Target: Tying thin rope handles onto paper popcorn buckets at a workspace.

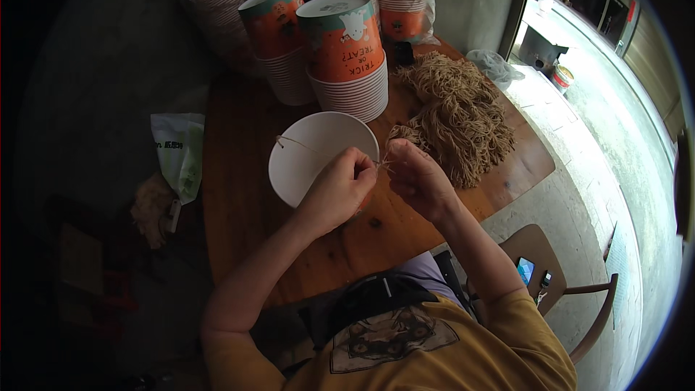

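Head view: white bucket (334, 130) on table (242, 246), mouth up, presumably for rim access. Left hand (340, 183) and right hand (420, 176) both pinched closed on thin cord (281, 140) at its right rim; cord heap (463, 119) near, I judge for reach.

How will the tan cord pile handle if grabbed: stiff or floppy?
Probably floppy: the tan cord pile slumps in loose loops. Likely to snag, since its strands overlap in a tangle. Unlikely to roll, lying spread on the wooden table.
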